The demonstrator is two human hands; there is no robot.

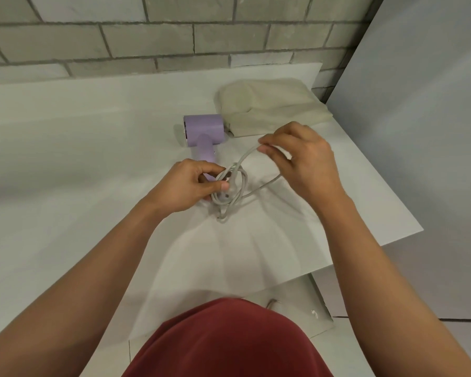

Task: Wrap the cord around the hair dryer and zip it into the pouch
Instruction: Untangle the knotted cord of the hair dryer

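A lilac hair dryer (pixel 204 133) lies on the white table (pixel 65 148), barrel toward the wall, handle pointing at me. Its grey cord (pixel 241 183) is coiled in loops at the handle's lower end. My left hand (pixel 186 186) grips the handle end together with the coil, thumb pressed on the loops. My right hand (pixel 301 161) pinches a free stretch of cord between thumb and fingertips, lifted to the right of the coil. A cream fabric pouch (pixel 269 107) lies flat behind the dryer, near the wall.
A brick wall (pixel 174 36) runs behind the table. The table's right edge (pixel 392 186) drops off beside a grey panel (pixel 419 131). My red shirt (pixel 229 341) fills the bottom of the view.
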